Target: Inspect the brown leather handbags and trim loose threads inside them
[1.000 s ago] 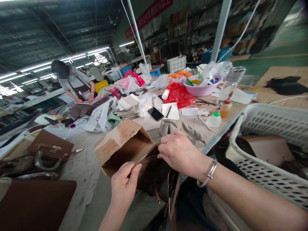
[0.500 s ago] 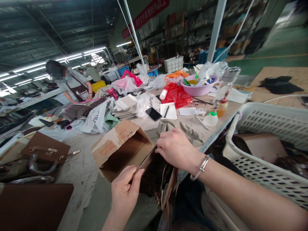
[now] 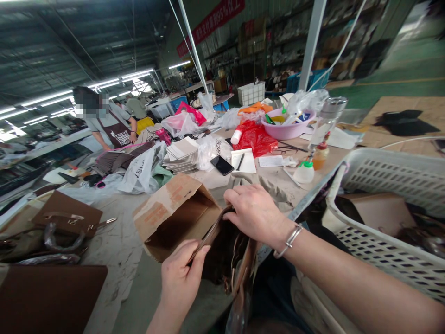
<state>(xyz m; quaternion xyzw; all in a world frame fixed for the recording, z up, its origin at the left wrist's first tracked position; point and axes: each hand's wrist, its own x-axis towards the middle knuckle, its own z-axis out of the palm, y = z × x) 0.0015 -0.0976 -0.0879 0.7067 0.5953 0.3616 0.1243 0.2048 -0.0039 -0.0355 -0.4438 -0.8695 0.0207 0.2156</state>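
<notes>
A dark brown handbag (image 3: 222, 255) is held with its mouth open toward me at the table's near edge. My left hand (image 3: 182, 271) pinches the near-left part of its rim between thumb and fingers. Farther along the same rim, my right hand (image 3: 255, 213) grips the edge, thumb inside and fingers over the top. Metal fittings and straps hang at the bag's right side. Just behind the rim lies an open cardboard box (image 3: 174, 199) on its side, its dark inside facing the bag. The bag's outer face is mostly hidden.
A white plastic basket (image 3: 347, 185) with brown bags stands at the right. Brown handbags (image 3: 69, 213) lie left. Behind are a phone (image 3: 221, 165), a notepad with pen (image 3: 248, 162), a squeeze bottle (image 3: 303, 173) and a purple basin (image 3: 288, 130). A person (image 3: 111, 125) works across the table.
My right hand has shifted slightly, its thumb now tucked further over the rim. The rim bends more between my hands and the bag's mouth shows a little wider.
</notes>
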